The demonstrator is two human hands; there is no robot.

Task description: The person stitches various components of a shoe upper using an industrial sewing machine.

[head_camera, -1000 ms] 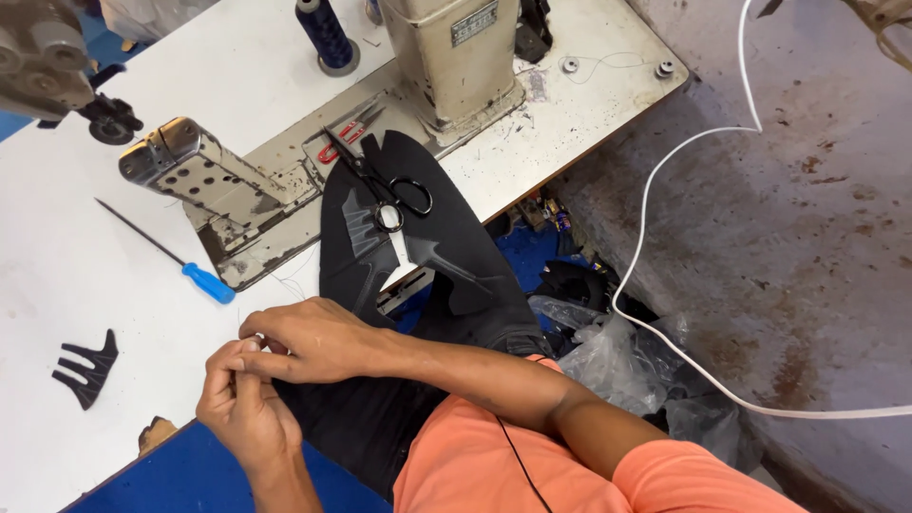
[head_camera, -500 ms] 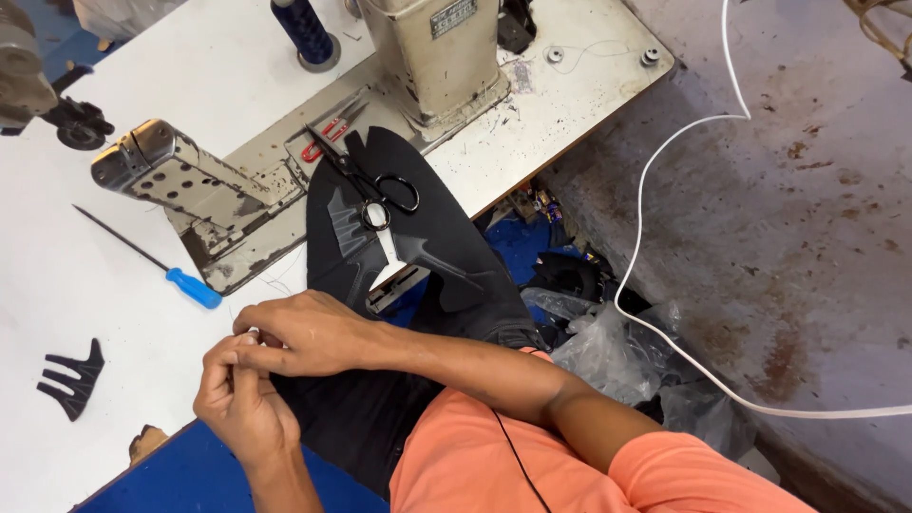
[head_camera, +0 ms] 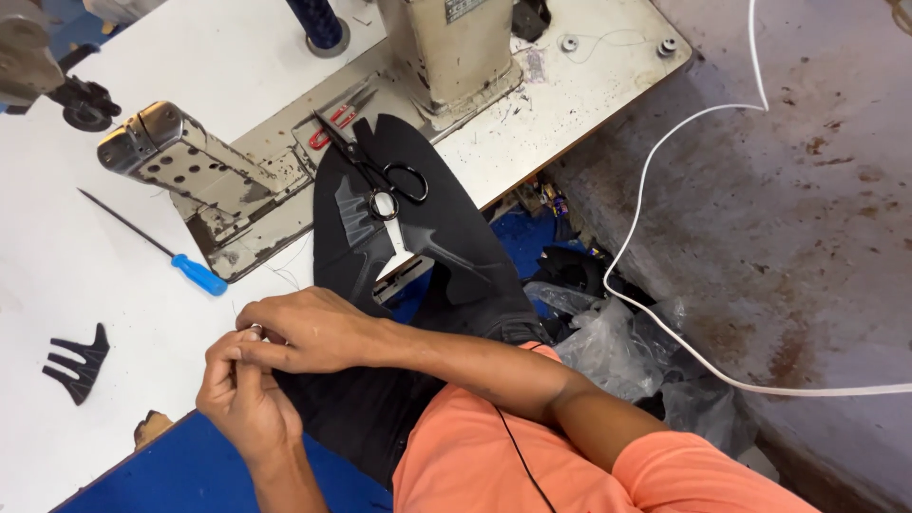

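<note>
My left hand [head_camera: 242, 394] and my right hand [head_camera: 304, 332] meet at the white table's [head_camera: 85, 275] front edge. Their fingertips pinch together on a small pale item [head_camera: 255, 330] that is too small to identify. Under both hands lies black fabric [head_camera: 366, 408], which runs over the table edge onto my lap. Further up the table, a black shoe-upper piece [head_camera: 456, 237] is spread out with black scissors [head_camera: 380, 176] lying on it.
A sewing machine's post bed [head_camera: 180, 157] and column [head_camera: 456, 47] stand behind. A blue-handled screwdriver [head_camera: 195, 274] and a small black cut piece [head_camera: 78, 363] lie to the left, and red snips [head_camera: 328, 128] are by the machine. On the floor are a white cable [head_camera: 655, 313] and plastic bags [head_camera: 617, 351].
Both hands stay pinched together at the same spot on the table edge. Only the camera's view has shifted slightly.
</note>
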